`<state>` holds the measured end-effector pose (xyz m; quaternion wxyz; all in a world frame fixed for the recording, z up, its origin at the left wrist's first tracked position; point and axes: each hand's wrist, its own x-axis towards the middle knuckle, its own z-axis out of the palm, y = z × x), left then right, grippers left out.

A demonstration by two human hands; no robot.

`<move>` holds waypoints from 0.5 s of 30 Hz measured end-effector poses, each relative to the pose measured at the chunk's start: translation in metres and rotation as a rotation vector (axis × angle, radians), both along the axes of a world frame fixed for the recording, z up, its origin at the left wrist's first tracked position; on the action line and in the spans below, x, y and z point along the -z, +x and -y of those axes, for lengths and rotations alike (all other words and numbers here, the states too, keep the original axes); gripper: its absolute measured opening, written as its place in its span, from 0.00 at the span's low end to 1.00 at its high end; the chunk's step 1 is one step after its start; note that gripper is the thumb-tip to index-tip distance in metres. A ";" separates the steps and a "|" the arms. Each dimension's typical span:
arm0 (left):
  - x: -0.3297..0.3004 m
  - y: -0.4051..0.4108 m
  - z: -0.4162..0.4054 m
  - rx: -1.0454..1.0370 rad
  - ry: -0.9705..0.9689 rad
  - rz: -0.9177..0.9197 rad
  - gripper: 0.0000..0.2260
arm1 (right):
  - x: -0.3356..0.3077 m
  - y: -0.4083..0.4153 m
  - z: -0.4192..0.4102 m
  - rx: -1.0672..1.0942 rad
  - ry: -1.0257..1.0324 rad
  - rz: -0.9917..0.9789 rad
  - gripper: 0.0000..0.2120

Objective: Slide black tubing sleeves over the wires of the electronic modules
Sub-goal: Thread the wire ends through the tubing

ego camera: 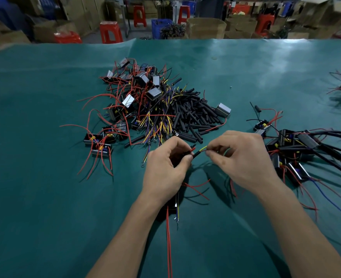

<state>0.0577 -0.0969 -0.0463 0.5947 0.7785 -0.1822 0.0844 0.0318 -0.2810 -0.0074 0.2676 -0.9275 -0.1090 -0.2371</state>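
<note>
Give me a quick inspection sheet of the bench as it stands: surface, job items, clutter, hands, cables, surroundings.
Surface: teal mat, creased, glare at far right.
Job's things: heap of unsleeved modules; pile of black sleeves beside it; sleeved modules grouped at right.
Clutter: small pale speck beyond the sleeves, too small to identify.
Hands: left hand pinches a black sleeve; right hand pinches a yellow wire at its mouth.
Cables: loose red wires trail toward the viewer under the left wrist.
Surroundings: red stools, cardboard boxes, blue crate behind the table.
</note>
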 end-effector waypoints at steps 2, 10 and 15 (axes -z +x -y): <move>0.000 0.000 0.000 -0.006 0.003 0.014 0.08 | -0.002 -0.002 -0.002 -0.014 -0.026 0.032 0.03; 0.002 0.001 -0.001 -0.005 0.016 0.029 0.07 | 0.001 -0.003 -0.010 -0.006 0.167 -0.058 0.05; 0.002 -0.001 0.000 -0.006 0.009 0.024 0.08 | 0.007 -0.001 -0.012 0.032 0.215 -0.063 0.06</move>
